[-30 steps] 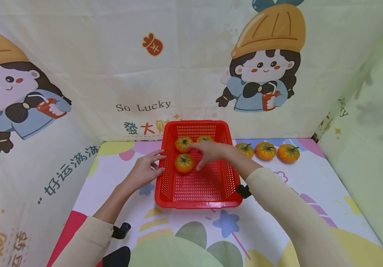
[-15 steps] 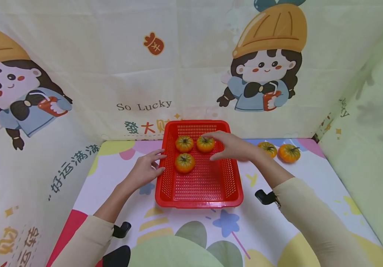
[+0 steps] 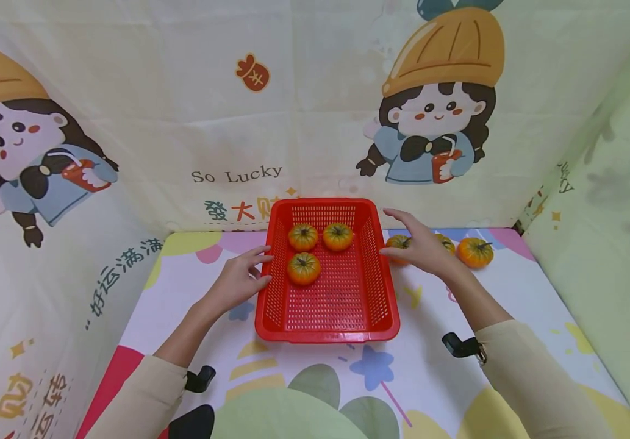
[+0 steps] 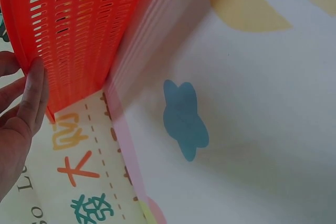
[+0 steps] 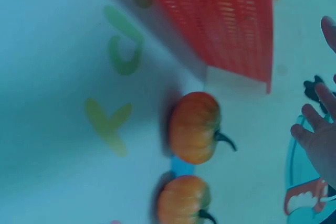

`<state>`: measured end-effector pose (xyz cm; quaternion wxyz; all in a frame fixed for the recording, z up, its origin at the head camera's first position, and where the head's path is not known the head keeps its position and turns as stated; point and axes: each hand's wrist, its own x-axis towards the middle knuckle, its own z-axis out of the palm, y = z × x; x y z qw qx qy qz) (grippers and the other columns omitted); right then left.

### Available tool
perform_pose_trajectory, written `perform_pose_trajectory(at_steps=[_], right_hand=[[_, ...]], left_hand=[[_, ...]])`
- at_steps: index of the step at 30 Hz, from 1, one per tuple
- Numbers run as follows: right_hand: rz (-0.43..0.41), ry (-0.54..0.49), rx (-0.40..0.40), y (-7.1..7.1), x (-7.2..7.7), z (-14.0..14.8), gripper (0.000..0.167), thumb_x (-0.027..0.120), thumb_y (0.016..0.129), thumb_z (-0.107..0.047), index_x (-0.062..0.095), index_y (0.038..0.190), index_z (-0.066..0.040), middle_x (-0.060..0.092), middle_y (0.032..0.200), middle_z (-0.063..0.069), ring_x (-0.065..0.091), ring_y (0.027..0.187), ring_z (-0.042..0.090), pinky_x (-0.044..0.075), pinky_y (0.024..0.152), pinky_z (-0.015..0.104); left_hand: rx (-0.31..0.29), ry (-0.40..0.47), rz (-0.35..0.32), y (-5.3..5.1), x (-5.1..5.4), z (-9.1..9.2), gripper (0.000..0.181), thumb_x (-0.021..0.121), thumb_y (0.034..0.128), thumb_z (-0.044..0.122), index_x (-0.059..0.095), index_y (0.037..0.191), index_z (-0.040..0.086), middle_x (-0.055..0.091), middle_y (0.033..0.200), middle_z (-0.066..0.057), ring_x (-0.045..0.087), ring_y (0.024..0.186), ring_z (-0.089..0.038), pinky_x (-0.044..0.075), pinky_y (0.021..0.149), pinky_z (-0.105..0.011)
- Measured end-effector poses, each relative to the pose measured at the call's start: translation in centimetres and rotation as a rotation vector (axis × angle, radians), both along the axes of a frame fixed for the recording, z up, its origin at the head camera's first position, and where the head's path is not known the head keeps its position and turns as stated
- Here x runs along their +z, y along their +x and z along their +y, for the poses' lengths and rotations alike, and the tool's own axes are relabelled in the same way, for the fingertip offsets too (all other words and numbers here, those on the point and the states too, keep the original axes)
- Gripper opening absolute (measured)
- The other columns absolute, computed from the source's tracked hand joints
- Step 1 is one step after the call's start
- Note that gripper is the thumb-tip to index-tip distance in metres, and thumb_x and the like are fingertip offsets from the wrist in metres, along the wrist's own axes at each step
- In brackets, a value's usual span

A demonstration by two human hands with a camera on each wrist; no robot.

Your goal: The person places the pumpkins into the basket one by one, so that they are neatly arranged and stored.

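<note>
A red plastic basket with slotted walls stands in the middle of the table. Inside it sit three small orange pumpkins, two at the back and one nearer the front. My left hand touches the basket's left rim with its fingertips; the left wrist view shows the fingers against that rim. Just outside the right wall, my right hand hovers with thumb and fingers spread and nothing in it. Beneath and beside it, a pumpkin stands on the table, partly hidden by the hand.
Two more pumpkins stand to the right in the same row, one partly covered by my hand and one in full view. A printed cloth wall rises behind the table, close to the basket's back.
My right hand has moved right, from over the pumpkins in the basket to outside its right wall, above the row of pumpkins. The left hand has stayed at the rim.
</note>
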<state>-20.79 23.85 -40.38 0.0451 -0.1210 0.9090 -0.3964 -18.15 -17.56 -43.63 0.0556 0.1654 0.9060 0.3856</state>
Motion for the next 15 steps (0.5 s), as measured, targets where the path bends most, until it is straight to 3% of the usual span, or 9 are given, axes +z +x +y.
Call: perform_pose_trajectory(at_steps=[7, 15], right_hand=[[-0.05, -0.042, -0.126, -0.1, -2.9, 2.1, 0.102, 0.083, 0.085, -0.042, 0.021, 0.166, -0.028, 0.025, 0.171, 0.009, 0.024, 0.156, 0.04, 0.037, 0.111, 0.073], [-0.065, -0.064, -0.2, -1.2, -5.8, 3.2, 0.108, 0.082, 0.086, -0.04, 0.013, 0.167, -0.021, 0.024, 0.17, 0.016, 0.025, 0.155, 0.042, 0.035, 0.114, 0.07]], left_hand=[[-0.005, -0.004, 0.015, 0.0, -0.1, -0.1, 0.05, 0.077, 0.0904, 0.01, 0.064, 0.138, 0.001, 0.049, 0.158, -0.01, 0.068, 0.086, -0.018, 0.063, 0.068, -0.028], [-0.011, 0.002, 0.015, -0.1, -0.2, 0.0, 0.05, 0.076, 0.0907, 0.01, 0.064, 0.139, 0.001, 0.049, 0.158, -0.009, 0.069, 0.087, -0.018, 0.063, 0.07, -0.028]])
